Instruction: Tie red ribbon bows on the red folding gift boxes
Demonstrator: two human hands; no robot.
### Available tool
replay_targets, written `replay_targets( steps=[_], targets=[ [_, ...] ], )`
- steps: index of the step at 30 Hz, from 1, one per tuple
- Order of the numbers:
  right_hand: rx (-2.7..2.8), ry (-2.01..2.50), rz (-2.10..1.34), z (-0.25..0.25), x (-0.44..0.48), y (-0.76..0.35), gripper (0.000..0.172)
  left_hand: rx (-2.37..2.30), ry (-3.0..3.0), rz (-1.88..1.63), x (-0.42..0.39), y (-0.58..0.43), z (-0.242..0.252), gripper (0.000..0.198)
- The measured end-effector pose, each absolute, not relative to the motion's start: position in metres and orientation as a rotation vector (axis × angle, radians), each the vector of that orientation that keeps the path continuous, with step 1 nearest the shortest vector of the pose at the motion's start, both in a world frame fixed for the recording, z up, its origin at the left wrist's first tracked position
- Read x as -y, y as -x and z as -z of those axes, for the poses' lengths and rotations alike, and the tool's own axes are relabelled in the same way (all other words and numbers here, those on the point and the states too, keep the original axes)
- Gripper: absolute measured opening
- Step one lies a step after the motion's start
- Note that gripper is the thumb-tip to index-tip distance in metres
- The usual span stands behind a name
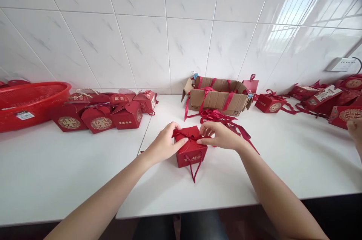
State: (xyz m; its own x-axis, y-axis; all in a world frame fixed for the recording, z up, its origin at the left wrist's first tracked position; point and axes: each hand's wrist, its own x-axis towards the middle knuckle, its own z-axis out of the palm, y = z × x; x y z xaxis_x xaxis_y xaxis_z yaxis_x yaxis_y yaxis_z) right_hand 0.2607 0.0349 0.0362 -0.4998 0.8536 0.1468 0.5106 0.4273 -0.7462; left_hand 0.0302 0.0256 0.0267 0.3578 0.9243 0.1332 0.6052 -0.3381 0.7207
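middle box [188, 149]: on table [93, 172] | loose ribbons [216, 115]: behind it, before carton [215, 100] | basket [45, 113]: far left

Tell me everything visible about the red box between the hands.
The box looks like red card, with gold characters on its near side. It stands upright on the table, its top apparently closed, a ribbon across it. A twisted cord droops from the near side. The left hand and right hand are at the ribbon.

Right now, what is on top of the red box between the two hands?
A red ribbon lies across the top of the red box; the left hand and right hand cover parts of both.
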Motion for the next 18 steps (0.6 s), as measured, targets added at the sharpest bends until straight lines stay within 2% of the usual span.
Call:
replay_targets(
  steps=[6,12,18],
  targets=[
    [2.076,1.107,-0.986,-0.024,-0.038,-0.263,0.028,-1.541,-2.044,-0.779,-0.039,-0.018,-0.032,0.039],
    [1.961,1.138,-0.994,-0.017,-0.038,-0.263,0.031,-1.439,-1.902,-0.664,-0.041,-0.019,-0.034,0.047],
    [1.962,1.193,-0.951,-0.017,-0.043,-0.264,0.030,-1.206,-1.667,-0.623,-0.039,-0.021,-0.031,0.038]
  ],
)
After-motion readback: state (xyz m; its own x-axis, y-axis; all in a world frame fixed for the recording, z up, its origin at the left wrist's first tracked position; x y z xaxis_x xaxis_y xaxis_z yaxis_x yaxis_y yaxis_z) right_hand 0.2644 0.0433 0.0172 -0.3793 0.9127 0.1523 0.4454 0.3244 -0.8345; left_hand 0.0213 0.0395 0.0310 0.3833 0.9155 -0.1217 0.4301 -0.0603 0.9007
